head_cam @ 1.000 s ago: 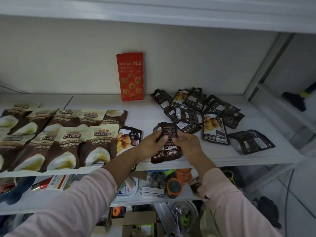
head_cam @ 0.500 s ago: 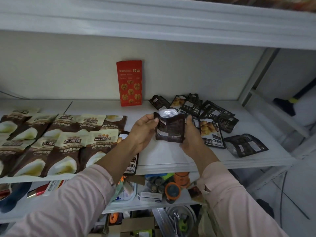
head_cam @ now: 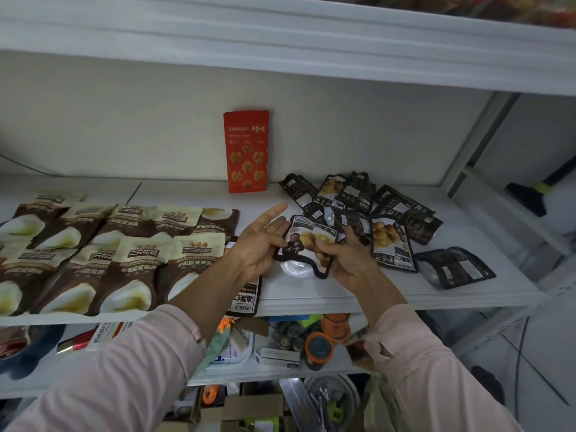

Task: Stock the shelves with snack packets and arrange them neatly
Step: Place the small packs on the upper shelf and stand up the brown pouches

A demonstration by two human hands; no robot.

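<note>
A: Item in hand?
B: One dark brown glossy foil snack packet [head_cam: 308,244], chestnut pic facing up. Loc: held just above the white metal shelf [head_cam: 389,288], front-centre, betw. both hands.
A: Hands?
B: Right hand [head_cam: 346,260]: fingers curled, pinching pkt's right edge. Left hand [head_cam: 261,241]: fingers straight and fanned out, thumb side touching pkt's left edge. Whether the thumb nips it, can't tell.
A: Orientation?
B: Long axis approx. front-to-back. Silver gusset toward the person, top seal toward the wall.
A: Other stock?
B: Cream-and-brown pouches [head_cam: 124,254], two overlapped rows, left. Loose heap of dark packets [head_cam: 358,201], right-rear, just behind the held one. Single black packet [head_cam: 244,296] flat at the front edge, under the left wrist. Tall red packet [head_cam: 246,151] upright vs. back wall.
A: Next?
B: Prob. lay-down beside the single black pkt. That slot lies left of the held pkt, so left hand is nearer, but right hand has the grip. Axis matches the rows, so little turning needed, I'd judge.
</note>
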